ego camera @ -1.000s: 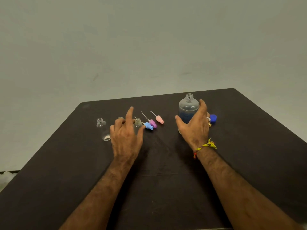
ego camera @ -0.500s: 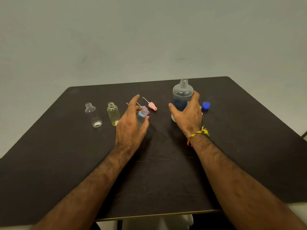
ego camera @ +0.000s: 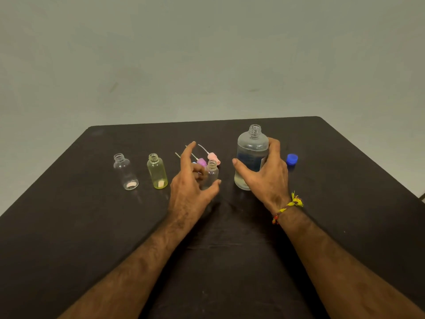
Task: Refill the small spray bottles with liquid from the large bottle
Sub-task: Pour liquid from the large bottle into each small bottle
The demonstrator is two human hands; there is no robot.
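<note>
The large bottle (ego camera: 251, 155) stands uncapped right of centre on the dark table (ego camera: 69, 226), the right hand (ego camera: 268, 178) curled round it; the left hand (ego camera: 192, 187), fingers spread apart, cups a small clear bottle (ego camera: 212, 172); two more small bottles (ego camera: 157, 171) stand left.

Large bottle (ego camera: 251, 155): frosted translucent plastic. Three small bottles: clear glossy plastic (ego camera: 125, 171), (ego camera: 212, 173); one yellow-tinted (ego camera: 157, 171). Blue cap (ego camera: 292, 159), pink spray head (ego camera: 213, 157): smooth plastic. Table (ego camera: 69, 226): dark, matt. Wrist band (ego camera: 287, 207): braided thread.
</note>
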